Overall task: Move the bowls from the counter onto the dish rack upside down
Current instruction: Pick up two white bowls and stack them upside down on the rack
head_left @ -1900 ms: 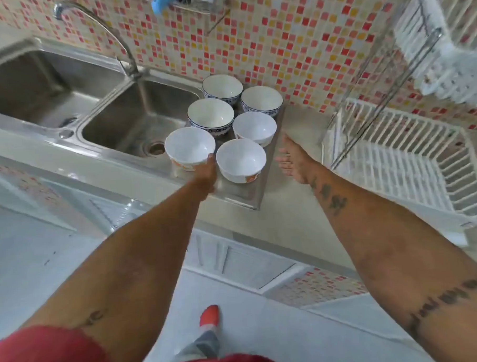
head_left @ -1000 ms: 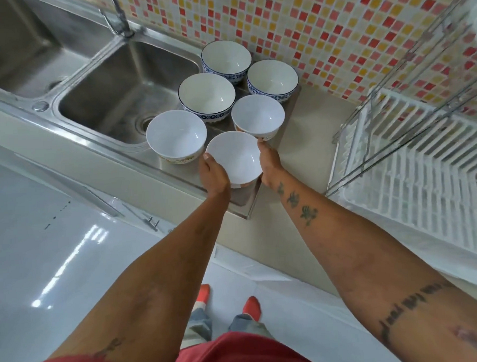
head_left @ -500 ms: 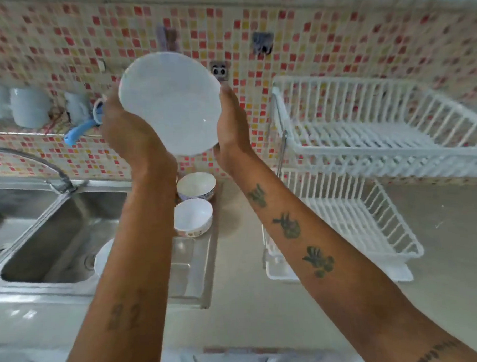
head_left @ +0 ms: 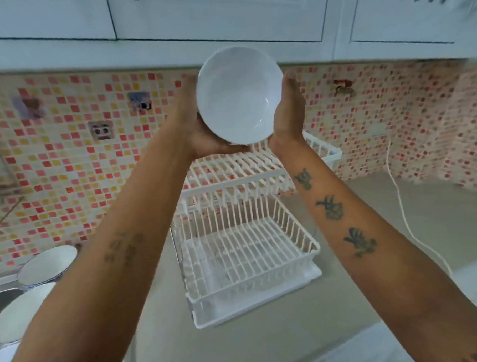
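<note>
I hold a white bowl (head_left: 239,94) up high between both hands, its open side tilted toward me. My left hand (head_left: 194,128) cups its left and lower edge, and my right hand (head_left: 289,113) presses its right edge. Below the bowl stands the white two-tier dish rack (head_left: 242,235), with nothing on either tier. At the lower left, other white bowls remain on the counter: one with a blue band (head_left: 48,264) and one plain (head_left: 17,313), partly hidden by my left arm.
White wall cabinets (head_left: 224,17) hang just above the raised bowl. The mosaic-tiled wall (head_left: 67,161) carries a socket (head_left: 101,130). A white cable (head_left: 405,217) trails over the grey counter (head_left: 399,256) to the right of the rack.
Both hands lifted the near bowl off the counter, raised it and carried it right, over the rack. My view swung up and right, so the sink left the frame.
</note>
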{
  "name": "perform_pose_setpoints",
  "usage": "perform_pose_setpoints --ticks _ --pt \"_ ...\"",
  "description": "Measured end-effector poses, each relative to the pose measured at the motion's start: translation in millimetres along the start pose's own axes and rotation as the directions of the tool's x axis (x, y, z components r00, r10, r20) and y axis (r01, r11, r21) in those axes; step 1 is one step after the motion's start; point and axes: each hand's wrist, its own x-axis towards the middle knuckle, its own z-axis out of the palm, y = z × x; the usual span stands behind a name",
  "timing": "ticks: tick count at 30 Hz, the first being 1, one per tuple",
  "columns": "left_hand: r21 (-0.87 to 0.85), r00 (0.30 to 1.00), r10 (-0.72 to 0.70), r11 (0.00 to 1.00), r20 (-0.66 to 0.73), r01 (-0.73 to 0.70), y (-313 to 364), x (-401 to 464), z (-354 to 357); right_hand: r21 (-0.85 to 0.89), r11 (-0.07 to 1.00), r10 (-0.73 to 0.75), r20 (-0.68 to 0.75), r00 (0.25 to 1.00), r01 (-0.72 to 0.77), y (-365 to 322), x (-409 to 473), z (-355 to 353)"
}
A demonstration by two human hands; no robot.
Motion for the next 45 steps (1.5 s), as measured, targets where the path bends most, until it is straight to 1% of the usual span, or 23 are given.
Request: perform_pose_setpoints --ticks 1,2,3,4,6,8,10,12,14,16,18,20,22,24,27,31,34,37,39,40,42,45 --pt "-0.031 0.998 -0.04 0.999 0.045 0.042 -2.4 5.9 8.2 -0.015 1.0 0.006 -0.013 1.0 -0.006 0.2 10.3 -14.1" --pt "-0.028 0.995 -0.083 0.996 0.059 0.085 -2.8 7.1 17.5 -0.043 0.999 0.021 -0.04 0.999 -0.023 0.9 22.9 -30.3" --pt "0.003 0.995 -0.097 0.995 0.011 0.097 -4.3 11.5 26.7 -0.046 0.997 0.064 -0.016 0.998 -0.064 3.1 35.9 -43.3" --pt "0.055 0.994 -0.096 0.994 -0.058 0.099 -6.0 15.7 38.1 -0.087 0.989 0.122 0.002 0.992 -0.122 3.9 46.5 -54.6" --pt "0.156 0.989 -0.047 0.985 -0.137 0.069 -10.5 33.1 44.4 -0.196 0.966 0.182 0.037 0.983 -0.171 4.2 65.6 -72.8" --pt "0.313 0.987 0.025 0.949 -0.156 0.025 -14.8 54.7 43.4 -0.307 0.93 0.236 0.079 0.968 -0.202 1.6 77.8 -83.3" --pt "0.539 0.979 0.103 0.842 -0.176 0.009 -23.9 71.4 44.6 -0.419 0.876 0.31 0.113 0.944 -0.238 6.5 89.7 -90.0" --pt "0.728 0.946 0.241 0.686 -0.219 -0.006 -35.5 91.0 45.0 -0.544 0.807 0.351 0.125 0.928 -0.231 17.9 102.2 -96.9" --pt "0.845 0.899 0.391 0.532 -0.197 -0.046 -50.1 106.6 47.6 -0.629 0.749 0.366 0.126 0.922 -0.211 29.6 112.7 -97.9" --pt "0.918 0.875 0.466 0.39 -0.135 -0.066 -65.5 121.1 50.0 -0.691 0.694 0.341 0.069 0.938 -0.201 40.0 116.8 -97.8" --pt "0.97 0.858 0.51 0.231 -0.06 -0.07 -80.0 132.4 51.3 -0.71 0.68 0.291 0.034 0.956 -0.182 53.2 116.3 -100.9" --pt "0.988 0.847 0.532 0.134 -0.01 -0.072 -90.5 141.9 51.2 -0.712 0.69 0.215 0.024 0.976 -0.134 64.7 115.4 -108.2" --pt "0.994 0.842 0.538 0.072 0.032 -0.084 -98.4 146.5 51.5 -0.712 0.694 0.172 0.024 0.985 -0.104 69.7 117.6 -115.5" --pt "0.994 0.84 0.539 0.05 0.058 -0.1 -104.1 148.4 49.6 -0.713 0.698 0.142 0.049 0.989 -0.065 71.1 119.8 -119.0" --pt "0.992 0.833 0.551 0.068 0.049 -0.104 -105.6 147.1 43.5 -0.712 0.701 0.153 0.094 0.984 -0.041 77.5 121.0 -119.0" --pt "0.998 0.852 0.521 0.023 0.045 -0.067 -106.8 146.1 34.2 -0.748 0.662 0.154 0.075 0.985 -0.046 82.5 120.8 -117.1" --pt "0.997 0.894 0.441 -0.025 0.076 -0.072 -111.7 146.1 35.8 -0.794 0.608 0.177 0.096 0.98 -0.032 83.9 120.5 -117.3" --pt "0.991 0.925 0.359 -0.095 0.121 -0.093 -115.7 145.3 37.7 -0.866 0.5 0.253 0.167 0.953 0.019 83.3 115.8 -116.4" --pt "0.989 0.934 0.336 -0.114 0.123 -0.09 -116.1 144.3 36.8 -0.901 0.429 0.289 0.202 0.936 0.061 83.2 113.0 -114.0" --pt "0.99 0.937 0.328 -0.115 0.117 -0.083 -115.8 143.7 35.9 -0.912 0.403 0.297 0.209 0.932 0.076 83.5 112.0 -112.7" --pt "0.994 0.945 0.314 -0.086 0.094 -0.07 -114.4 142.2 33.4 -0.925 0.371 0.299 0.209 0.931 0.088 83.2 110.5 -110.1" --pt "0.996 0.95 0.309 0.048 0.051 -0.069 -110.4 140.8 27.9 -0.93 0.359 0.318 0.206 0.925 0.083 82.5 109.0 -107.9"
